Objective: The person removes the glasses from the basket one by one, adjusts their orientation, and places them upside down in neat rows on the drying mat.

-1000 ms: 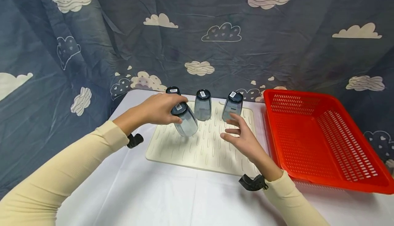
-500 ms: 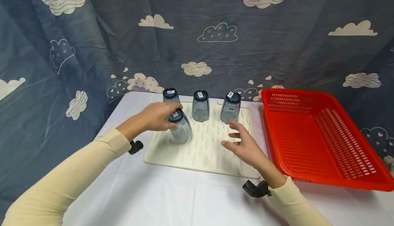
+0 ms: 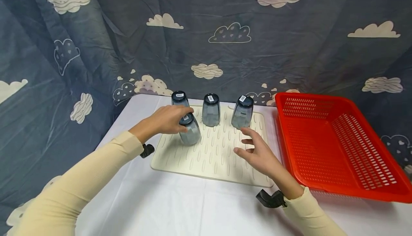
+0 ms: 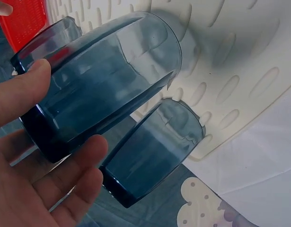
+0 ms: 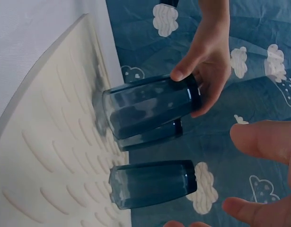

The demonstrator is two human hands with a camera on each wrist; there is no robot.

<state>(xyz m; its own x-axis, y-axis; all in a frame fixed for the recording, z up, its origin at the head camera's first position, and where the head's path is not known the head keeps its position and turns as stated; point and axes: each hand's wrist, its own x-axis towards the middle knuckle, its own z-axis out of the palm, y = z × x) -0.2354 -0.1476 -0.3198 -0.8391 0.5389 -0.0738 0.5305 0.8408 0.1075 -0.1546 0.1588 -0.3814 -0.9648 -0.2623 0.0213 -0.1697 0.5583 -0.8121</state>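
My left hand [image 3: 170,118] grips an upside-down blue-tinted drinking glass [image 3: 190,135] by its base, thumb on one side and fingers on the other. Its rim is close over the left part of the cream ribbed mat [image 3: 206,164], as the left wrist view also shows for this glass [image 4: 107,80]. Just behind it another upturned glass [image 3: 179,98] stands at the mat's back left, partly hidden by the hand. Two more upturned glasses [image 3: 211,112] [image 3: 242,114] stand along the back. My right hand [image 3: 259,153] hovers over the mat's right side, fingers loosely bent around nothing.
A red perforated plastic basket [image 3: 322,189] stands to the right of the mat on the white tablecloth [image 3: 161,203]. A dark cloth with printed clouds [image 3: 206,57] hangs right behind the table.
My left hand has brought the held glass slightly left and towards me, lower and more upright, uncovering more of the back-left glass. My right hand has drawn back a little from the right glass.
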